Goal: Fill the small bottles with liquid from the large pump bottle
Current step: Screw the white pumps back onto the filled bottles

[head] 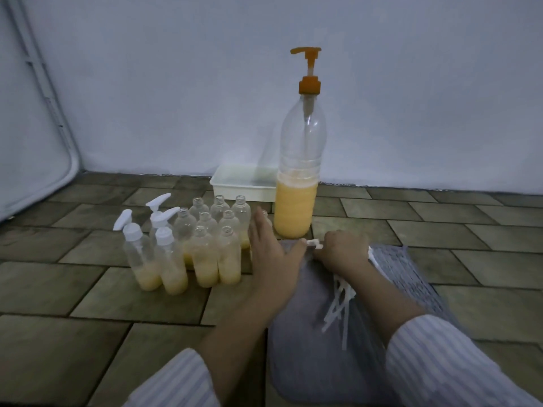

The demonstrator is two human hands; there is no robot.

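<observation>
The tall clear plastic pump bottle with orange liquid [296, 183] is stood upright just beyond both hands. The flat, spread left hand [271, 254] is beside the small clear bottles [211, 245]; a small white piece [313, 244] is pinched by the right hand [342, 251].

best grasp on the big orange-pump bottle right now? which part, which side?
Grip the large pump bottle around its lower, liquid-filled body, where it is straight-walled and likely heaviest. Come from its right, or front-right: the small bottles crowd its left and the white tray sits behind-left. It stands upright, so a horizontal wrap suits. Avoid the raised pump head; it would probably sink under pressure.
</observation>
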